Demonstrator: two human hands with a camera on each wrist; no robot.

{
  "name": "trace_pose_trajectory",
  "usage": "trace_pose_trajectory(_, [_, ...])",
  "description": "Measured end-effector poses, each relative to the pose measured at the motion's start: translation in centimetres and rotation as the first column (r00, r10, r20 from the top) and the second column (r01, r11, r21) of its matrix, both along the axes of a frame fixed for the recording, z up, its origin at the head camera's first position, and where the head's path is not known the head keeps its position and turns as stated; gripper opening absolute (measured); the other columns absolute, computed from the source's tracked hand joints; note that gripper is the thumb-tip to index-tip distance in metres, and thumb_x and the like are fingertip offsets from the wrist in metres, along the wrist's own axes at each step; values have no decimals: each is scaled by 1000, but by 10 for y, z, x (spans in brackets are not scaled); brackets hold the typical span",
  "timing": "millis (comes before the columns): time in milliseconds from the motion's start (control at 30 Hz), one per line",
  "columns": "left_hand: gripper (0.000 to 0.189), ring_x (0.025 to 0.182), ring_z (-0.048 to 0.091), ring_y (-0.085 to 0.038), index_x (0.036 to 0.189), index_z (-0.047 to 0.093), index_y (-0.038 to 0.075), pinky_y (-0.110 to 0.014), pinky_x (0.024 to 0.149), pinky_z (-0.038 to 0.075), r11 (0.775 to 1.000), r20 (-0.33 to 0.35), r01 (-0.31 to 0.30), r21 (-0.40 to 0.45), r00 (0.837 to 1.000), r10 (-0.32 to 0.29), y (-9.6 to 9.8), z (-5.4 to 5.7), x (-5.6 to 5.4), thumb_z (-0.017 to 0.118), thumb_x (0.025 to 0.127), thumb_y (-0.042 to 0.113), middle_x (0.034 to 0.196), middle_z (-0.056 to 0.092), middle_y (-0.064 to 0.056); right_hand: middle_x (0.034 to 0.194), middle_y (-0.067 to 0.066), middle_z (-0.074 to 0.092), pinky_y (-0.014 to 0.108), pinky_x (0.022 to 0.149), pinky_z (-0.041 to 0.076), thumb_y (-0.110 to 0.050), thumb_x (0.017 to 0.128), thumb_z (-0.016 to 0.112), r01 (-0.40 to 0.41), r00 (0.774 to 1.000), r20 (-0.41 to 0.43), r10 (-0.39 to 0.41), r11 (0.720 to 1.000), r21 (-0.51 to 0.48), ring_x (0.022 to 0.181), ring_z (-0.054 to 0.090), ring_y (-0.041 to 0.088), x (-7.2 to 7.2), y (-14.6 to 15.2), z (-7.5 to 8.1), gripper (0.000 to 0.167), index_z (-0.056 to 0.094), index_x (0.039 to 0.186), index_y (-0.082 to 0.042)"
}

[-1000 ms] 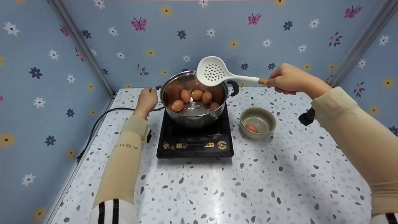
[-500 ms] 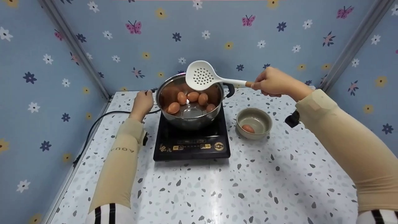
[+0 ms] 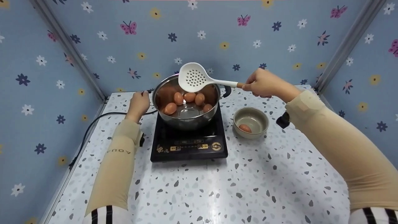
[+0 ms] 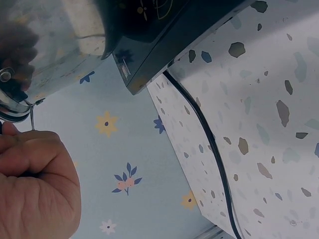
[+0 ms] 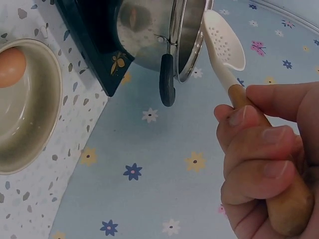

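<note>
My right hand [image 3: 264, 83] grips the wooden handle of a white slotted skimmer [image 3: 194, 77], its fingers curled round it in the right wrist view. The skimmer's bowl is over the back of a steel pot [image 3: 189, 119] and carries nothing. Several brown eggs [image 3: 170, 108] lie in the pot, with what looks like clear water. At the pot's left side my left hand [image 3: 139, 102] is curled round its handle, which the hand mostly hides. To the pot's right stands a beige bowl [image 3: 259, 130], holding one brown egg [image 3: 245, 128].
Beneath the pot is a black induction cooker [image 3: 189, 152]; its cord [image 3: 93, 124] runs off to the left. The pot's other black handle [image 3: 227, 91] juts out to the right. Blue flowered panels [image 3: 174, 25] stand behind and beside the speckled table [image 3: 186, 189].
The skimmer and my right hand have shifted slightly left and down relative to the pot. The whole head view has drifted a little. My left hand stays at the pot handle.
</note>
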State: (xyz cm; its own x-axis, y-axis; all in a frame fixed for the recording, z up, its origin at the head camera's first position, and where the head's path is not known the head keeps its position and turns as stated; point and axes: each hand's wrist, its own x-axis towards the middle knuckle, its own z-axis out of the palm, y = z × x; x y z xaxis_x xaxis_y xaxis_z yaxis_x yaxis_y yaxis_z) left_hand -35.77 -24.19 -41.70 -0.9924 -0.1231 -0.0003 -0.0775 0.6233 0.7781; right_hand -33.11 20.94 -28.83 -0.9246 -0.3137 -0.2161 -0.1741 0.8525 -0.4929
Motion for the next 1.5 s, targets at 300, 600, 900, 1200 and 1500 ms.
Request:
trace_pose_trajectory(300, [42, 97, 49, -35, 112, 52, -2, -51, 96, 42, 1000, 6, 5, -13, 1000, -4, 0, 1, 0, 25, 119, 29, 98, 44, -16, 59, -3, 51, 29, 46, 36, -41, 110, 63, 3, 999, -46, -2, 1000, 31, 48, 40, 11, 0, -14, -2, 41, 77, 97, -5])
trace_pose_trajectory(600, [49, 98, 48, -33, 121, 54, -6, -50, 94, 41, 1000, 19, 9, 5, 1000, -9, -1, 0, -1, 23, 119, 32, 97, 44, -14, 58, -4, 53, 28, 47, 37, -36, 110, 64, -27, 996, -89, 31, 998, 49, 49, 44, 11, -3, -30, -9, 39, 77, 87, -7])
trace_pose_trajectory(900, [35, 79, 38, -25, 100, 44, 8, -42, 78, 37, 1000, -3, 12, 20, 1000, -12, -1, -1, -1, 25, 119, 30, 91, 39, -10, 56, -4, 50, 29, 47, 38, -39, 110, 63, -46, 995, -87, 54, 995, 86, 49, 45, 12, -8, -42, -14, 41, 78, 87, -9])
trace_pose_trajectory(1200, [37, 73, 39, -23, 90, 40, 11, -42, 75, 38, 1000, -2, 4, 8, 1000, -4, -2, 0, -1, 25, 118, 29, 86, 39, -10, 58, -4, 49, 27, 50, 41, -37, 111, 63, -53, 994, -88, 66, 988, 142, 52, 48, 12, -13, -57, -13, 40, 81, 91, -8])
trace_pose_trajectory(1500, [55, 118, 56, -42, 138, 52, -14, -56, 105, 44, 1000, 6, -7, 3, 1000, 7, 1, 0, 2, 24, 119, 29, 127, 56, -32, 54, -6, 40, 27, 50, 33, -37, 110, 63, -69, 988, -121, 93, 979, 191, 49, 38, 10, -12, -73, -18, 48, 62, 67, -15])
